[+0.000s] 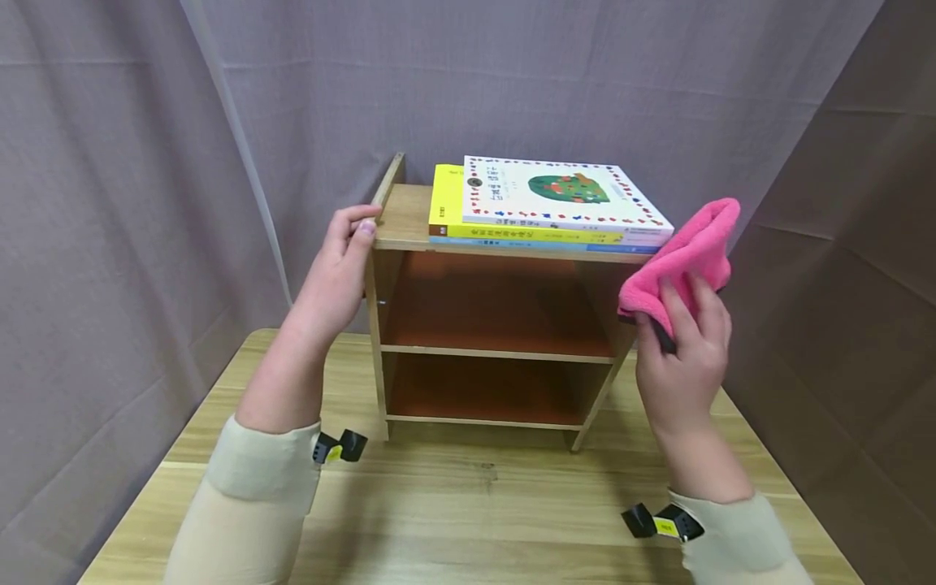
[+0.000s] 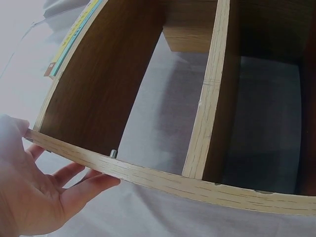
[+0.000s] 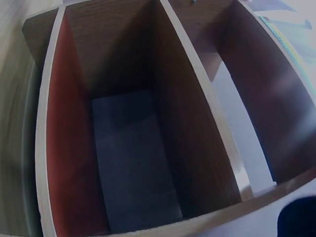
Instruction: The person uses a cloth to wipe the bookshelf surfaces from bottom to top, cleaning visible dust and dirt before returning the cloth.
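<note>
A small wooden bookshelf with reddish-brown inner boards stands on the table. My left hand holds its upper left corner. In the left wrist view, the fingers of that hand lie against the outer face of the side panel. With my right hand I grip a folded pink cloth, dark on its underside, at the top right end of the bookshelf. A dark patch at the lower right of the right wrist view may be the cloth; the right hand is hidden there.
Stacked on the bookshelf's top are a white picture book, a yellow book and a blue-spined one. Two open compartments lie below. Grey curtains hang behind and beside the wooden table.
</note>
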`<state>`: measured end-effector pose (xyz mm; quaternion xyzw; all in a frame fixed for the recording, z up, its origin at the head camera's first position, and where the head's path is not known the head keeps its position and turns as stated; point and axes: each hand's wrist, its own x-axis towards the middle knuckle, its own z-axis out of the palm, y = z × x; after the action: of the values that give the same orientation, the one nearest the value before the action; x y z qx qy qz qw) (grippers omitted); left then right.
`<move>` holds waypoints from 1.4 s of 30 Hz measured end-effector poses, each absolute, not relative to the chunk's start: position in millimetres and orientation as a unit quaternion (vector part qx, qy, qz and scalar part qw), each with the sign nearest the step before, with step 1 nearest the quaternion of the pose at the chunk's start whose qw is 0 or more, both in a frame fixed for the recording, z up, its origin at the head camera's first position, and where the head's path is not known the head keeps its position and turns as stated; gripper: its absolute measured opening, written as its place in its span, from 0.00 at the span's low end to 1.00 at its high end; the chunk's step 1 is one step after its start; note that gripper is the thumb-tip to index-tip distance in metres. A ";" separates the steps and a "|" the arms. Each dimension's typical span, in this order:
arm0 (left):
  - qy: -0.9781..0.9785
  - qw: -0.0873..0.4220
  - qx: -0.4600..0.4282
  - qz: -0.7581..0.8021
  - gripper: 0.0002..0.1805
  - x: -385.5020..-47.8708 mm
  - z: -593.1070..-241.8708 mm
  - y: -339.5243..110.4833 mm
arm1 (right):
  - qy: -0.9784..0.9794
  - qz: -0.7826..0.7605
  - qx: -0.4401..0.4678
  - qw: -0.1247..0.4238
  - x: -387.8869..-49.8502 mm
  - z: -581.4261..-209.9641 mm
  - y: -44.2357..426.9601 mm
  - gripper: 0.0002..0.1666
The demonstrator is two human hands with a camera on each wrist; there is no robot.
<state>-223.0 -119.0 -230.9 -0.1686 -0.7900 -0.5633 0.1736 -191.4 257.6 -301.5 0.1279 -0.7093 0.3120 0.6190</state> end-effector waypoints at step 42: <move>-0.782 0.189 -0.179 -0.567 0.23 -224.4 -232.7 -118.3 | -0.719 0.296 0.133 0.614 -227.7 -326.2 236.4 0.39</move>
<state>-224.4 -118.3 -232.7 -0.1790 -0.7819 -0.5665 0.1890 -227.7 236.4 -326.2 0.1331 -0.7193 0.2959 0.6143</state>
